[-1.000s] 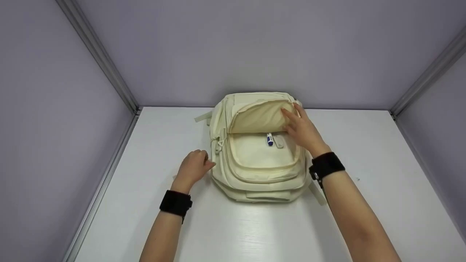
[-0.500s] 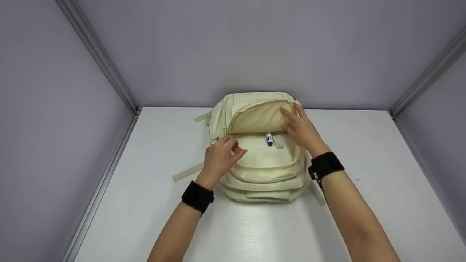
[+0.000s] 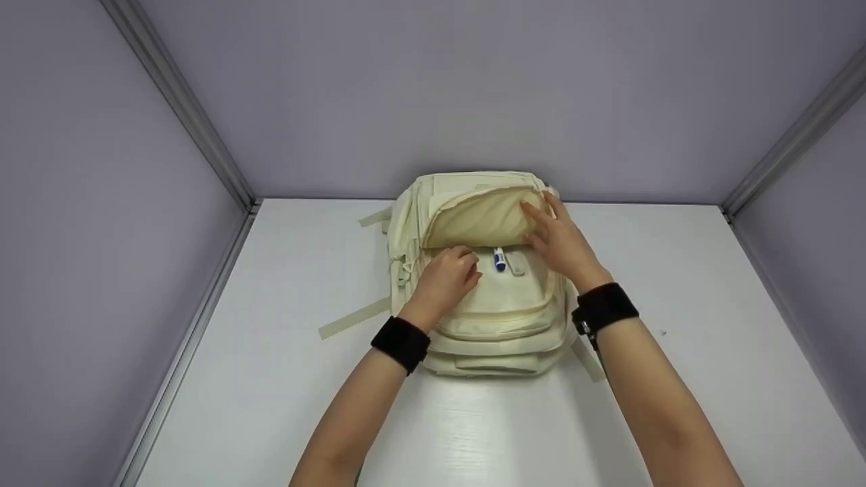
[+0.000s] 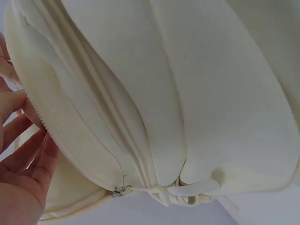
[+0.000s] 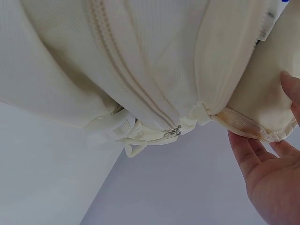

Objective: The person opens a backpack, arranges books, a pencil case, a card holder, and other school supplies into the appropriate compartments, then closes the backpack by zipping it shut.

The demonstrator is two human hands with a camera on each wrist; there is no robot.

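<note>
A cream backpack (image 3: pixel 504 355) lies on the white table with its front pocket unzipped and the pocket's flap (image 3: pixel 473 220) lifted, showing the lining. My right hand (image 3: pixel 565 247) holds the flap's right edge; in the right wrist view, the thumb is on the lining and the fingers are behind the edge. Over the pocket's left half hovers my left hand (image 3: pixel 446 277), fingers loosely bent, nothing visible in it. Just right of its fingertips are a white marker (image 3: pixel 499 260) with a blue cap and a small pale oblong thing (image 3: pixel 516 264). Their upper ends reach toward the flap.
Pale straps (image 3: pixel 355 318) stick out from the backpack's left side, and another strap (image 3: pixel 587 360) lies at its lower right. Purple-grey panels (image 3: pixel 433 88) enclose the table at the back and sides. A tiny scrap lies on the table at right.
My left hand has moved from beside the backpack's left edge rightward and over the front pocket, close to the marker. The right hand stays on the flap.
</note>
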